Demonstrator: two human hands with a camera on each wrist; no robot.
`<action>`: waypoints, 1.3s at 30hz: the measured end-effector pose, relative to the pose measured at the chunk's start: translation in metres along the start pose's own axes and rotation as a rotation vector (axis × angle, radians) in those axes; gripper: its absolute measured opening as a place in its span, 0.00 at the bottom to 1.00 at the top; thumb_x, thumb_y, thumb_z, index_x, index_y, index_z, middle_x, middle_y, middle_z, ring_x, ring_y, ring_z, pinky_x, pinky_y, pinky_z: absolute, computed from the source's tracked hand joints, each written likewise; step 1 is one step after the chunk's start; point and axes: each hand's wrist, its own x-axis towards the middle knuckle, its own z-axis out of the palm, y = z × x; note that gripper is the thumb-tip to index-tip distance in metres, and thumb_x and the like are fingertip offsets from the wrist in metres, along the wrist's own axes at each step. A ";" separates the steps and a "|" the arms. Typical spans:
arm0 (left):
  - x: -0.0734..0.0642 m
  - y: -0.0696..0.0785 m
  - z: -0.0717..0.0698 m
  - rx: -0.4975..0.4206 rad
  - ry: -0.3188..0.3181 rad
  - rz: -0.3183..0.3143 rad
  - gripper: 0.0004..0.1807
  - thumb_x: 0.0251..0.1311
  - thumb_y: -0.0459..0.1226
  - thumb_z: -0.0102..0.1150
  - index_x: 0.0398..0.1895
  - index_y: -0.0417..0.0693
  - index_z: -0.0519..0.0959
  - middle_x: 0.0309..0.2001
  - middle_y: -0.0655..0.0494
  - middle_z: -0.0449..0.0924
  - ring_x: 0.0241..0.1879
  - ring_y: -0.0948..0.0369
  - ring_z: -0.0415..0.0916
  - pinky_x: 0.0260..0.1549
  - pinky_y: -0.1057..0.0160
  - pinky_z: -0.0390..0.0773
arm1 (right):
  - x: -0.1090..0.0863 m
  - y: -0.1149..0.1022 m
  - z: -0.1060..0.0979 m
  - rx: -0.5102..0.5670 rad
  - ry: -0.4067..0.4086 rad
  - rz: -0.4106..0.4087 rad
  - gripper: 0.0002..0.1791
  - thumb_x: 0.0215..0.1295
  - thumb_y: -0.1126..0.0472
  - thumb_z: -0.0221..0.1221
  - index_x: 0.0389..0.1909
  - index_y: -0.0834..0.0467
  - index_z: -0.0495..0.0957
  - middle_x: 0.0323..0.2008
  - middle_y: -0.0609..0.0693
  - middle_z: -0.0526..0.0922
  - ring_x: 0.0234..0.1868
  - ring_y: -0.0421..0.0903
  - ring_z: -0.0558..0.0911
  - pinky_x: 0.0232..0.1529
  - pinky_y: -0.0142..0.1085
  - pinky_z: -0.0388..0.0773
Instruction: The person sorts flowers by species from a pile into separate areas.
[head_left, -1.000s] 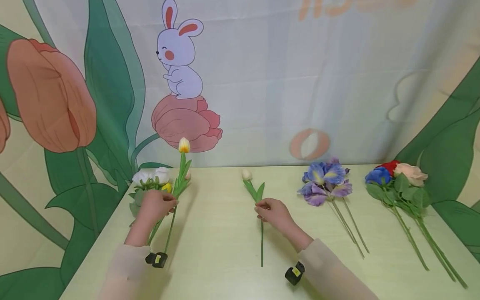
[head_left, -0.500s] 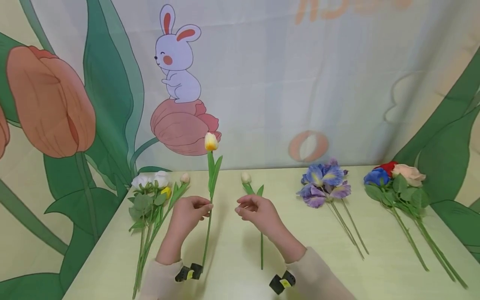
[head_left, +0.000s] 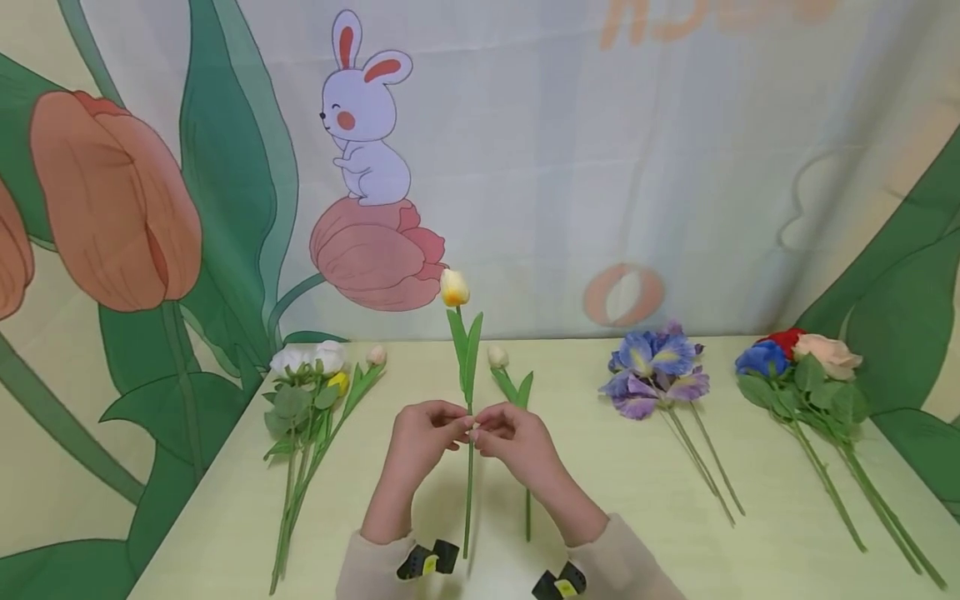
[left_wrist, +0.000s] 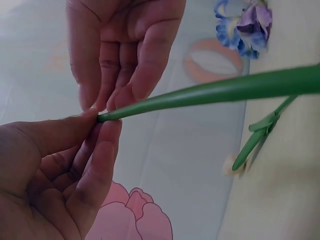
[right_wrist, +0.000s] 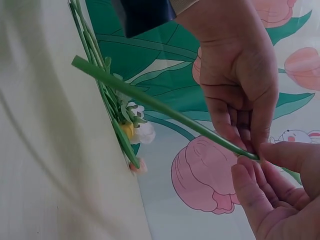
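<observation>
A yellow-and-white tulip stands upright above the table in the head view, its green stem running down past both hands. My left hand pinches this stem just below the leaves, between thumb and fingertips. From the other side, my right hand has its thumb and fingertips at the same spot, apparently pinching the stem too; the fingertips of the two hands meet there. Behind the right hand a pale tulip lies on the table, partly covered by that hand.
At left on the table lies a bunch with white flowers, a yellow bloom and a pinkish tulip. Blue-purple irises lie right of centre. Red, blue and peach roses lie far right. A printed curtain hangs behind.
My left hand has carried the yellow-and-white tulip rightward from the left bunch to the centre. My right hand has left the pale tulip and come to the held tulip's stem.
</observation>
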 end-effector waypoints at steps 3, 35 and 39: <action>-0.001 0.001 0.006 -0.015 -0.002 0.003 0.07 0.64 0.30 0.65 0.38 0.31 0.86 0.34 0.38 0.89 0.27 0.58 0.86 0.29 0.64 0.86 | 0.000 0.003 0.000 0.019 0.011 0.017 0.12 0.68 0.68 0.63 0.49 0.69 0.80 0.43 0.64 0.86 0.37 0.42 0.86 0.43 0.37 0.88; 0.028 -0.075 -0.097 0.638 -0.075 -0.017 0.17 0.68 0.34 0.60 0.52 0.28 0.82 0.45 0.34 0.87 0.45 0.42 0.85 0.45 0.46 0.83 | 0.029 0.037 -0.042 0.014 0.060 0.208 0.10 0.69 0.72 0.59 0.48 0.74 0.78 0.37 0.56 0.84 0.33 0.40 0.84 0.42 0.34 0.88; 0.040 -0.093 -0.121 0.705 -0.094 -0.066 0.17 0.67 0.34 0.60 0.52 0.26 0.82 0.46 0.31 0.86 0.47 0.39 0.84 0.48 0.44 0.82 | 0.032 0.047 -0.044 0.001 0.057 0.257 0.12 0.69 0.72 0.60 0.49 0.75 0.77 0.35 0.55 0.84 0.30 0.39 0.82 0.40 0.34 0.88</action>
